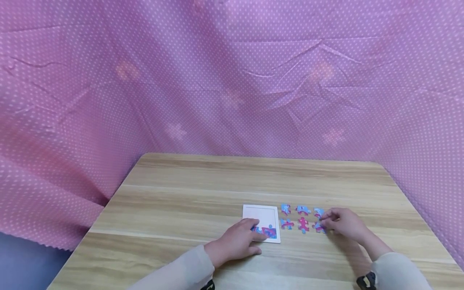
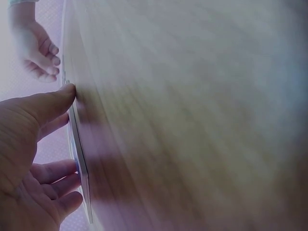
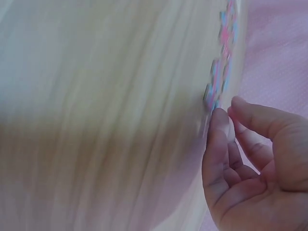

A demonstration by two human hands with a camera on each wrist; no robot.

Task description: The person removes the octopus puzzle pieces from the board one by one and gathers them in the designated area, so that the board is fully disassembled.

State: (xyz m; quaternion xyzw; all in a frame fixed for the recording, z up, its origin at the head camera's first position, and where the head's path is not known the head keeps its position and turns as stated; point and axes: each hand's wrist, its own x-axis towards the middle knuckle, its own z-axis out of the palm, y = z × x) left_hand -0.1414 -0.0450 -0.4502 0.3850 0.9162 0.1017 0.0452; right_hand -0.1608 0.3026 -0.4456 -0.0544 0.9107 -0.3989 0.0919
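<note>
Head: one tray (image 1: 258, 215) is touched by spread-fingered left hand (image 1: 237, 239); beside six loose pieces (image 1: 303, 226), right hand's (image 1: 342, 223) grip cannot be told.

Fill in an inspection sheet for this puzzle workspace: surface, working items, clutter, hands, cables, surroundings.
Surface: wood-grain table.
Working items: white puzzle tray, joined pieces along its near side, the rest of its visible area bare; six loose pieces to its right, in two rows of three.
Clutter: nothing seen.
Hands: left hand rests on the tray, fingers spread; right hand is at the rightmost loose pieces, grip unclear.
Cables: nothing seen.
Surroundings: pink dotted cloth behind the table and at both sides.
</note>
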